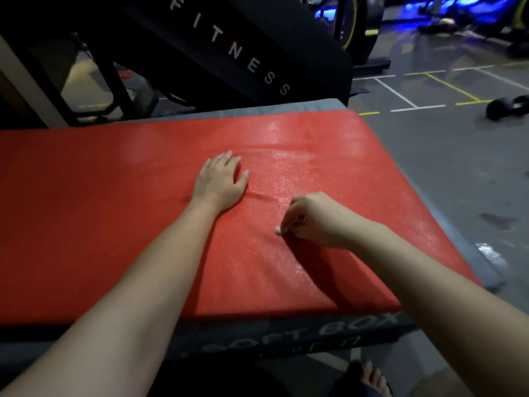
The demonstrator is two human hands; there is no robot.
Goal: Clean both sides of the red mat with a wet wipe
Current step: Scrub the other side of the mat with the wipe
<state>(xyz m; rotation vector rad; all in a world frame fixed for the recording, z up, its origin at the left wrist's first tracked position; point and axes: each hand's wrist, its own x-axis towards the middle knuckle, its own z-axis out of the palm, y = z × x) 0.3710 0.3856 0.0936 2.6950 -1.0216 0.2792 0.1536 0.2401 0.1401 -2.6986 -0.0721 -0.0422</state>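
Open red mat [114, 224] left of hands [220, 181].

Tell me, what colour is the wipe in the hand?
White: the wet wipe peeks from the right hand, head view.

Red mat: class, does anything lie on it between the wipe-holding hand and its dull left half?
Yes. The left hand lies flat on the red mat, its forearm running just left of the wet wipe pinched in the right hand. Nothing else shows on that stretch.
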